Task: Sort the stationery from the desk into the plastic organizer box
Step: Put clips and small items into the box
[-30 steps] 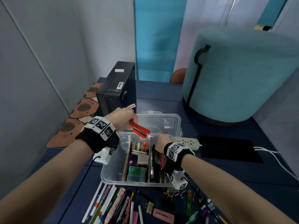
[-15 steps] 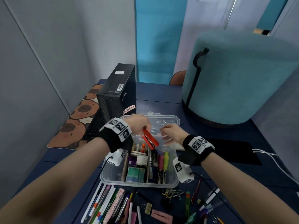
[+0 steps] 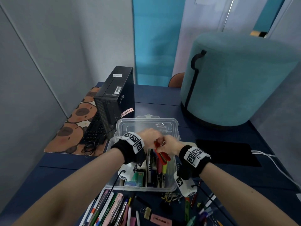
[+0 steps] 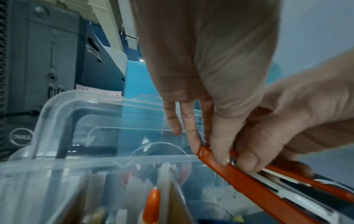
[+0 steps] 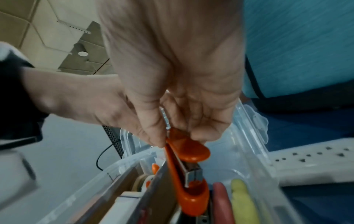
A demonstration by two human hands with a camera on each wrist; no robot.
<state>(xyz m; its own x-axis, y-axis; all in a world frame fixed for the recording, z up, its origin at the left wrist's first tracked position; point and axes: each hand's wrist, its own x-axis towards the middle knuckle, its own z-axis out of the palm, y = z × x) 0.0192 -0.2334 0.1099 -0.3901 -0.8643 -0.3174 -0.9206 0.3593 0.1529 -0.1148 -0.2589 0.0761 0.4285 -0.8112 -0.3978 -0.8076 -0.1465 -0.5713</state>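
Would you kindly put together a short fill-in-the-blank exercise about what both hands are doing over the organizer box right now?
1. Both the left hand and the right hand hold the orange ____.
2. The stapler hangs over the clear plastic ____, nose pointing down.
3. In the organizer box, the stapler's nose is beside a pink and a ____ marker.
4. The pens on the desk lie on the ____ side of the box, toward the person.

Missing words: stapler; organizer box; yellow; near
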